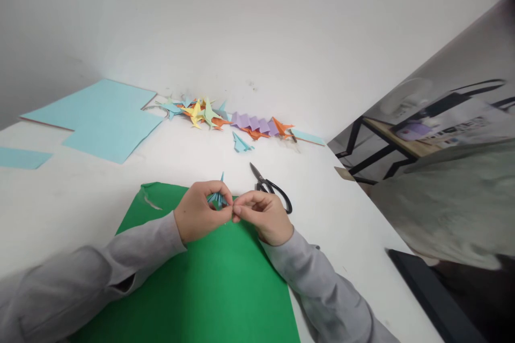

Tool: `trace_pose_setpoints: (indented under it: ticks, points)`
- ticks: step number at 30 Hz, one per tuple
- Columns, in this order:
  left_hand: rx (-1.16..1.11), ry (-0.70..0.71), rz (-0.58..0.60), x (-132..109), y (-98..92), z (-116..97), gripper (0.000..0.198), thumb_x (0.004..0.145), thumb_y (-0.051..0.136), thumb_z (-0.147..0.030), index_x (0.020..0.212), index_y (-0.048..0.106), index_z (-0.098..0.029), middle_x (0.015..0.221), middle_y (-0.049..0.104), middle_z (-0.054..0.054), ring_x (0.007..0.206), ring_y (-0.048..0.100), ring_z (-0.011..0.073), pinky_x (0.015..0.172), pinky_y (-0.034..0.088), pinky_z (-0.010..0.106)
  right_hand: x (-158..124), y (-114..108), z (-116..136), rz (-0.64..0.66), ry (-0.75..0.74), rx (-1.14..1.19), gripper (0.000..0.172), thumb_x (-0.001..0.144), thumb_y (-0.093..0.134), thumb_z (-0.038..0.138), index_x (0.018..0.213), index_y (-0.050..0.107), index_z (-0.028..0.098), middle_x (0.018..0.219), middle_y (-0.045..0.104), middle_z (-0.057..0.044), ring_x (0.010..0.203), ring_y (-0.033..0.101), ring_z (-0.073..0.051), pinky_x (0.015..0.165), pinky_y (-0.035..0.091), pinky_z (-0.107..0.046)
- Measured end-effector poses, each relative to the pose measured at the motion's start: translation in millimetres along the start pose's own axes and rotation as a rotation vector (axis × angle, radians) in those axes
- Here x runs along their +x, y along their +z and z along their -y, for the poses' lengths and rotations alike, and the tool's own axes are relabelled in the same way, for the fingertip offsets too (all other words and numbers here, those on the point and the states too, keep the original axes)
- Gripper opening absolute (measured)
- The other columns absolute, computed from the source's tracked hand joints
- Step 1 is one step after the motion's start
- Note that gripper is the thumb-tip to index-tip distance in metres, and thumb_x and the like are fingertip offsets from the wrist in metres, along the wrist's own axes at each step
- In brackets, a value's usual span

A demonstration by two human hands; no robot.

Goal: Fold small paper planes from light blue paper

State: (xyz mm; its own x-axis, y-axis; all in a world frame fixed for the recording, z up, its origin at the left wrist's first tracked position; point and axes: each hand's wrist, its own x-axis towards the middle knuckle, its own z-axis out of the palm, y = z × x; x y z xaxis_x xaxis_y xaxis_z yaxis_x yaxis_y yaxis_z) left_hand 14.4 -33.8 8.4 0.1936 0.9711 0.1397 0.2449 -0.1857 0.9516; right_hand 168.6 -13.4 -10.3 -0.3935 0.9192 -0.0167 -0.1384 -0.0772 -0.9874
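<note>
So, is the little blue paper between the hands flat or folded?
Folded. The blue paper shows a sharp point sticking up and narrow creased flaps, pinched between the left hand and right hand over the green sheet.

Item: origami (218,196). Small folded paper piece, light blue, sharp creases. One thin pointed tip stands up, tilted slightly right, clear of fingers; body mostly hidden. Held off surface, above far edge of green sheet (209,284), about mid-width. Pinched in left hand (200,214) between thumb and fingers. Right hand (263,217) fingertips closed just beside its right side; contact with paper not discernible.
</note>
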Motion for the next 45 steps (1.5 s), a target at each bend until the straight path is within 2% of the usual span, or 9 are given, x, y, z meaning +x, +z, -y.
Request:
trace_pose_setpoints:
  ticks: [9,16,18,23,26,38,45]
  points:
    - [-0.087,-0.036,-0.033,1.0,-1.0,-4.1,0.009,0.062,0.053,-0.014,0.068,0.061,-0.014,0.06,0.059,0.0,0.052,0.051,0.0088,0.043,0.036,0.018,-5.7,2.5,3.7,-0.023,-0.102,-0.059,0.01,0.06,0.073,0.019,0.066,0.066,0.017,0.054,0.066,0.0,0.05,0.06,-0.011,0.051,0.049,-0.021]
    - [-0.229,-0.081,-0.017,3.8,-2.2,-0.9,0.008,0.06,0.057,-0.013,0.068,0.06,-0.013,0.063,0.06,0.001,0.055,0.054,0.0114,0.046,0.046,0.022,-6.9,0.3,6.5,0.028,-0.204,-0.131,0.011,0.065,0.068,0.016,0.075,0.067,0.019,0.062,0.067,-0.001,0.056,0.063,-0.013,0.055,0.051,-0.023]
    - [-0.279,-0.11,0.003,4.9,-2.4,-0.5,0.009,0.06,0.057,-0.014,0.068,0.059,-0.013,0.063,0.059,0.001,0.056,0.054,0.0114,0.045,0.047,0.022,-6.5,-1.2,8.4,0.022,-0.274,-0.215,0.01,0.067,0.066,0.015,0.077,0.067,0.019,0.064,0.067,-0.002,0.058,0.063,-0.013,0.055,0.051,-0.025]
    - [-0.343,-0.198,0.02,5.8,-1.4,0.3,0.01,0.057,0.059,-0.016,0.066,0.059,-0.013,0.062,0.056,-0.001,0.052,0.05,0.0093,0.041,0.048,0.022,-6.5,-0.9,13.5,-0.002,-0.558,-0.593,0.011,0.069,0.061,0.01,0.076,0.067,0.018,0.069,0.067,-0.005,0.062,0.062,-0.014,0.058,0.05,-0.027]
    - [-0.37,-0.217,0.024,5.8,-0.6,0.4,0.011,0.056,0.06,-0.016,0.066,0.06,-0.013,0.063,0.056,-0.001,0.055,0.051,0.0102,0.041,0.048,0.023,-7.1,0.7,14.1,-0.008,-0.626,-0.677,0.012,0.07,0.061,0.01,0.076,0.067,0.018,0.069,0.067,-0.005,0.062,0.062,-0.014,0.058,0.05,-0.026]
    - [-0.397,-0.295,0.049,5.9,-0.5,-2.3,0.013,0.054,0.054,-0.011,0.066,0.058,-0.013,0.055,0.054,-0.003,0.052,0.05,0.009,0.04,0.05,0.022,-7.1,2.0,14.2,0.04,-0.68,-0.739,0.013,0.072,0.056,0.008,0.075,0.065,0.017,0.068,0.067,-0.005,0.062,0.061,-0.013,0.059,0.05,-0.025]
    - [-0.379,-0.322,0.042,7.0,-0.4,-1.8,0.013,0.053,0.054,-0.01,0.065,0.059,-0.013,0.054,0.055,-0.002,0.051,0.051,0.0093,0.039,0.049,0.022,-7.8,1.0,13.6,0.056,-0.659,-0.733,0.012,0.072,0.056,0.008,0.076,0.065,0.016,0.068,0.067,-0.007,0.062,0.061,-0.014,0.059,0.051,-0.026]
